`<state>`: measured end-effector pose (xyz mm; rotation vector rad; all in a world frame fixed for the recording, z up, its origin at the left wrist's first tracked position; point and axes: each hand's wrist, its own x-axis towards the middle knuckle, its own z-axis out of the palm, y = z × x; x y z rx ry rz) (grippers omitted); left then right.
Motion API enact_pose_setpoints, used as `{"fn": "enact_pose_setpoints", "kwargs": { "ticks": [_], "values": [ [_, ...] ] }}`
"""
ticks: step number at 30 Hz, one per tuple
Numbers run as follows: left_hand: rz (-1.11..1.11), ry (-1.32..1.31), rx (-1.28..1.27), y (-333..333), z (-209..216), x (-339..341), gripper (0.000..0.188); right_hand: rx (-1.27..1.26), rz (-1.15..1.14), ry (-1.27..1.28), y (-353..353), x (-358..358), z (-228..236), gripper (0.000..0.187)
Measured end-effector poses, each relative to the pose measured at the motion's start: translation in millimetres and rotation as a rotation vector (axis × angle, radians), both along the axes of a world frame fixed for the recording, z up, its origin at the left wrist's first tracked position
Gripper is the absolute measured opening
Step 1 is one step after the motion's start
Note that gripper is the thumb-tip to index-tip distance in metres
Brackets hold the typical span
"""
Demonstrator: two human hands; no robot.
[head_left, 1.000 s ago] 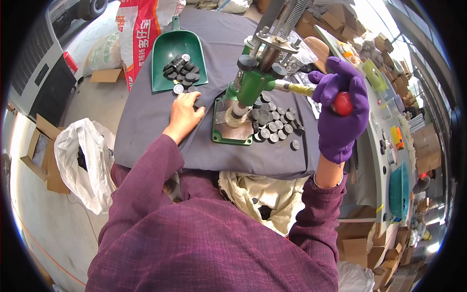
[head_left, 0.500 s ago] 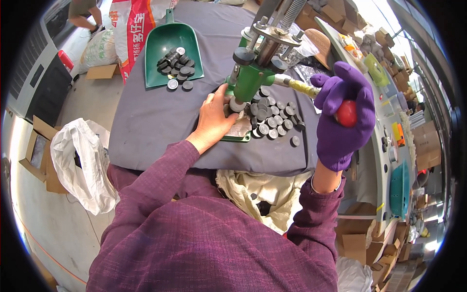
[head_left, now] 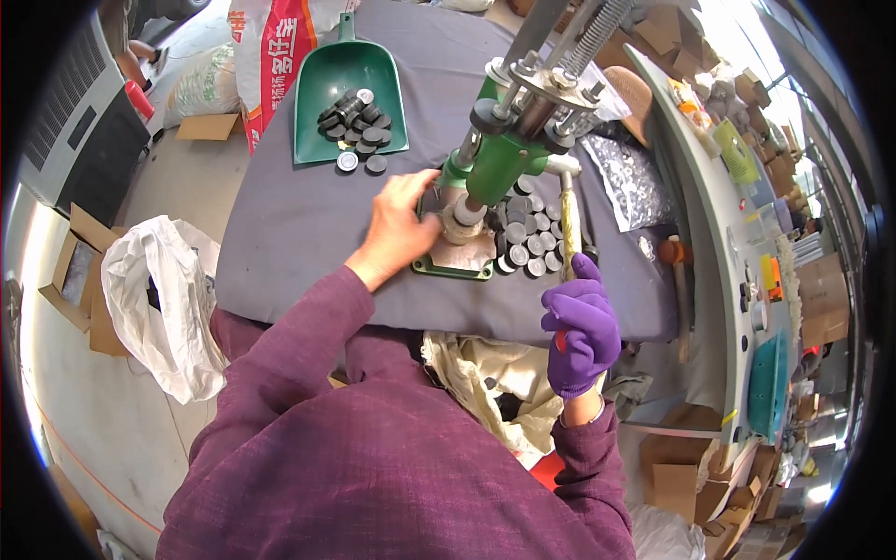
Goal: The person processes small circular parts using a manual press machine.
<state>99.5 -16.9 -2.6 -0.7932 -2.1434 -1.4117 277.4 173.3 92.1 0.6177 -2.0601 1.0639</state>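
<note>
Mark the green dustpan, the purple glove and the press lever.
Green dustpan [head_left: 348,73], head view: bare inner floor.
Purple glove [head_left: 590,347], head view: area above cuff.
Press lever [head_left: 570,222], head view: yellow-wrapped shaft.

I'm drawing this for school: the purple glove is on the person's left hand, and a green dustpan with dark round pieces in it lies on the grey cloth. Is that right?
Not quite. The head view shows the purple glove on the right hand; the left hand is bare. The green dustpan with dark round pieces in it does lie on the grey cloth.
</note>
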Motion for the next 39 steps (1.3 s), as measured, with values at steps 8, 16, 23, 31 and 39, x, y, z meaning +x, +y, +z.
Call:
{"fn": "enact_pose_setpoints", "kwargs": {
  "ticks": [8, 16, 23, 31, 39],
  "values": [
    [0.479, 0.058, -0.456, -66, -22, -64, 0.037, -0.229, 0.084, 0.073, -4, -6, 35, 0.037],
    [0.308, 0.066, -0.543, -69, -35, -45, 0.034, -0.390, 0.172, -0.035, 5, -41, 104, 0.043],
    [-0.034, -0.111, -0.054, -30, 12, 9, 0.052, -0.467, 0.160, -0.050, 9, -59, 116, 0.050],
    [-0.105, -0.208, -0.074, 15, 19, 23, 0.072, -0.452, 0.200, -0.044, 8, -60, 116, 0.051],
    [-0.085, -0.288, 0.004, 29, 12, 22, 0.087, -0.429, 0.222, 0.005, 9, -46, 98, 0.051]
  ]
}}
